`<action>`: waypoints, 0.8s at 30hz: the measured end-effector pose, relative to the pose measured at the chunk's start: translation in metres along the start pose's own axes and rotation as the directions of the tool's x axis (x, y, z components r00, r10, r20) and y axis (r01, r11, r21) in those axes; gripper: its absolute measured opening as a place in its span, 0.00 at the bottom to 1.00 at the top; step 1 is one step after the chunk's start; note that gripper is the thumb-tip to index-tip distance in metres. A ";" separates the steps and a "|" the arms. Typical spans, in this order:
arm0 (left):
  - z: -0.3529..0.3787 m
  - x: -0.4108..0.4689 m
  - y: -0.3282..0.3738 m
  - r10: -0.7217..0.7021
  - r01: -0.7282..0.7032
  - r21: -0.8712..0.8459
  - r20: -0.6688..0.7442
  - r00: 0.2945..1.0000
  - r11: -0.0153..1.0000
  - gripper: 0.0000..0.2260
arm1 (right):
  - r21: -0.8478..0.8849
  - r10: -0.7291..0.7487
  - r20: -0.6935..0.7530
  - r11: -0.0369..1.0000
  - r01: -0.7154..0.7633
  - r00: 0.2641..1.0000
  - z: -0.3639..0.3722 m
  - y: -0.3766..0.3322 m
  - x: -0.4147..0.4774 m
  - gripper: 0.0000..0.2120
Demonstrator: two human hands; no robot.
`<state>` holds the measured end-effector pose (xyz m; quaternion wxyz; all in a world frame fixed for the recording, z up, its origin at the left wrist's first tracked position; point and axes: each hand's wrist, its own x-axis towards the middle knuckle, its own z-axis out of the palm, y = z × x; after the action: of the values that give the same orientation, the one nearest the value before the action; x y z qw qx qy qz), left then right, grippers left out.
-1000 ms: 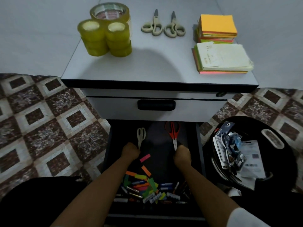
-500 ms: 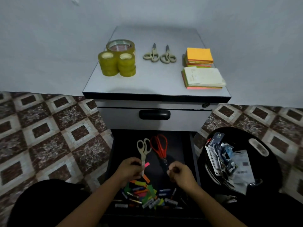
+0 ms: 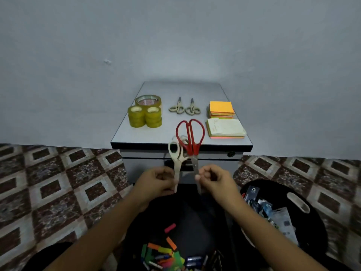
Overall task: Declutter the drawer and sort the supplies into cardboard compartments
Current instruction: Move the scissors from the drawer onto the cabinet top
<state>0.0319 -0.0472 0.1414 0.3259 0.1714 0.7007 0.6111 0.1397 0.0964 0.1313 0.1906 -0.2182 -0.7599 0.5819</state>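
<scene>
The left hand (image 3: pixel 156 180) pinches the cream scissors (image 3: pixel 176 156) by the blades, with the loops pointing up. The right hand (image 3: pixel 214 180) pinches the red scissors (image 3: pixel 190 137) the same way. Both pairs are up in the air, over the open drawer (image 3: pixel 195 216) and in front of the desk (image 3: pixel 156 136). Their loops overlap in the view, so it is hard to tell if they touch.

On the desk lie two other scissors (image 3: pixel 184 108), side by side. Tape rolls (image 3: pixel 145 114) stand to their left and sticky note piles (image 3: pixel 224 122) sit to their right. Small coloured bits (image 3: pixel 162 251) lie in the drawer. A black tub (image 3: pixel 320 227) with packets sits on the floor to the right.

This looks like the emptying step: the scissors are out of the drawer and need a spot. The next move is likely to lay them by the two other scissors. The hands need to set them down flat, mind the sharp ends, and not bump the tape rolls. No cardboard boxes show.
</scene>
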 end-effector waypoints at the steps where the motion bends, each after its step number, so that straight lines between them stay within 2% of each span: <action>1: -0.001 0.004 0.015 0.023 -0.023 0.000 -0.004 1.000 1.000 0.07 | 0.017 0.008 -0.009 1.000 -0.008 1.000 -0.003 -0.015 0.009 0.09; 7: -0.001 0.062 0.104 0.078 -0.078 0.005 -0.041 0.996 0.997 0.07 | 0.122 0.085 -0.089 0.990 -0.074 0.992 -0.022 -0.091 0.081 0.08; 12: 0.012 0.127 0.152 0.032 -0.029 0.036 -0.088 0.996 0.999 0.07 | 0.201 0.215 -0.109 0.961 -0.190 0.971 -0.027 -0.114 0.156 0.09; 16: 0.020 0.181 0.161 -0.013 0.030 0.110 -0.148 0.989 0.994 0.08 | 0.181 0.316 -0.158 0.940 -0.288 0.935 -0.023 -0.102 0.208 0.10; 18: 0.021 0.204 0.159 -0.049 0.074 0.145 -0.168 0.985 0.987 0.09 | 0.154 0.333 -0.173 0.939 -0.308 0.927 -0.018 -0.095 0.226 0.06; 21: 0.022 0.228 0.154 -0.109 0.144 0.169 -0.200 0.974 0.975 0.10 | 0.176 0.364 -0.162 0.925 -0.337 0.917 -0.010 -0.087 0.247 0.13; 24: 0.021 0.244 0.148 -0.132 0.177 0.176 -0.237 0.962 0.968 0.10 | 0.145 0.392 -0.187 0.918 -0.370 0.901 -0.003 -0.084 0.258 0.07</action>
<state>-0.1550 0.1527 0.2233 0.2734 0.0774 0.8008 0.5272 -0.0821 0.2224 0.2229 0.1644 -0.4132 -0.6459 0.6206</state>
